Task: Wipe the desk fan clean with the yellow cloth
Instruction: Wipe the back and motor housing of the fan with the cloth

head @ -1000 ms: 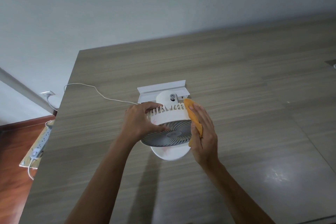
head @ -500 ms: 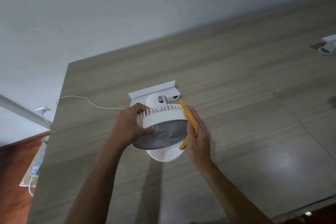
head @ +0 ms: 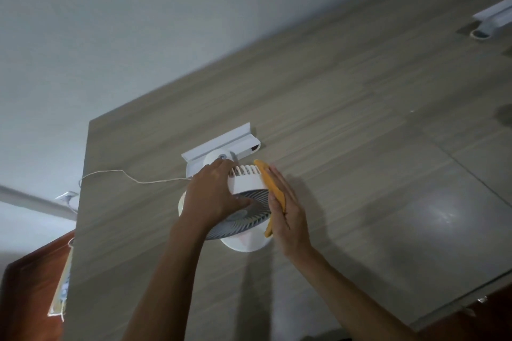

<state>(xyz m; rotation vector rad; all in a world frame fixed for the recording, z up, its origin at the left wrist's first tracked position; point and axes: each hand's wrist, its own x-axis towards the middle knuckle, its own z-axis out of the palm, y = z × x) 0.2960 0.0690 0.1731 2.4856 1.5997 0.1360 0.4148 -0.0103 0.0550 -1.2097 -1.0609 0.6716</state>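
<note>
A white desk fan (head: 246,183) with a grey front grille stands on the wooden desk (head: 360,174), tilted face up over its round white base. My left hand (head: 213,196) grips the fan's left side, thumb on the grille and fingers over the ribbed housing. My right hand (head: 288,213) lies flat with straight fingers against the fan's right side, pressing the folded yellow cloth (head: 273,191) onto the housing. The cloth shows as a narrow strip between palm and fan.
A white bracket-like piece (head: 221,147) lies just behind the fan. A thin white cable (head: 124,174) runs left to a plug off the desk's left edge. Another white object (head: 490,22) sits at the far right. A power strip (head: 62,285) lies on the floor at left.
My left hand has slid further over the fan's top and grille. The right hand with the cloth stays pressed on the fan's right side. The camera has tilted.
</note>
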